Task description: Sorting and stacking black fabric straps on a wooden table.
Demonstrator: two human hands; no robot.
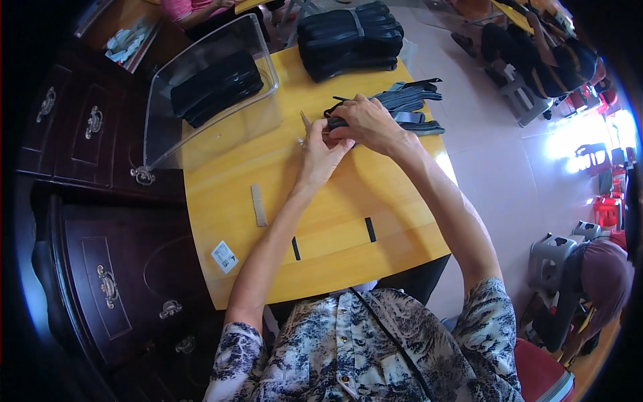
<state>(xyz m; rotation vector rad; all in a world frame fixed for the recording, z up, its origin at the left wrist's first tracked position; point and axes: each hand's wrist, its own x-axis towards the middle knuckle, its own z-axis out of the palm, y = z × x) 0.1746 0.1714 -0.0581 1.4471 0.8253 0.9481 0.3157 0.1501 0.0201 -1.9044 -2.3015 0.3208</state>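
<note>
Near the far right part of the yellow table (pixel 348 201), my two hands meet over a small dark strip end (pixel 337 123). My left hand (pixel 323 153) is closed, with thumb and fingers pinching it from the near side. My right hand (pixel 372 124) curls over the strip from the right, its fingers bent. A pointed light tip (pixel 305 118), like a blade, sticks out beside my left fingers; whether I hold it is hidden. Just beyond my right hand, a loose bunch of dark grey-blue strips (pixel 408 99) lies across the table's right edge.
A banded bundle of black strips (pixel 351 40) sits at the table's far edge. A clear plastic bin (pixel 271 74) at left holds another black bundle (pixel 218 87). A grey-brown strip (pixel 258 206), two short black strips and a white label (pixel 224 256) lie nearer. Dark drawers (pixel 87 127) stand left; other people sit around.
</note>
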